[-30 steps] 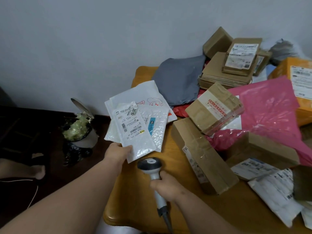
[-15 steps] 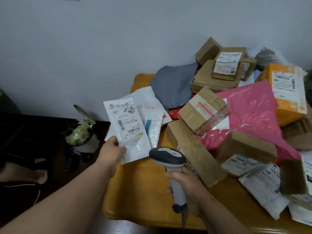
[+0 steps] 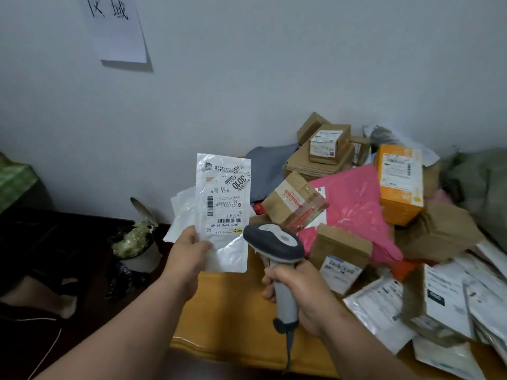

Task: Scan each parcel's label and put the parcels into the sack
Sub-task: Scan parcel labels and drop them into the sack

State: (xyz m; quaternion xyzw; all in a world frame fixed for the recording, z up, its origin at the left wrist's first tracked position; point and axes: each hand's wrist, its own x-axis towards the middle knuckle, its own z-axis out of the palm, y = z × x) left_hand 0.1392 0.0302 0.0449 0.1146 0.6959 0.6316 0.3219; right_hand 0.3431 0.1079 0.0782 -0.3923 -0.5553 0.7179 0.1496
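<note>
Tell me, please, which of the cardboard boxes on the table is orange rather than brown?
The upright orange box at the right of the pile, beside the pink mailer; a white label covers its upper face, and every other box is plain brown.

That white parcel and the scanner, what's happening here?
A person's left hand holds a flat white plastic mailer upright, label facing them. The right hand grips a grey handheld barcode scanner just beside it. Cardboard boxes, a pink plastic bag and other parcels wait piled on the orange table.
</note>
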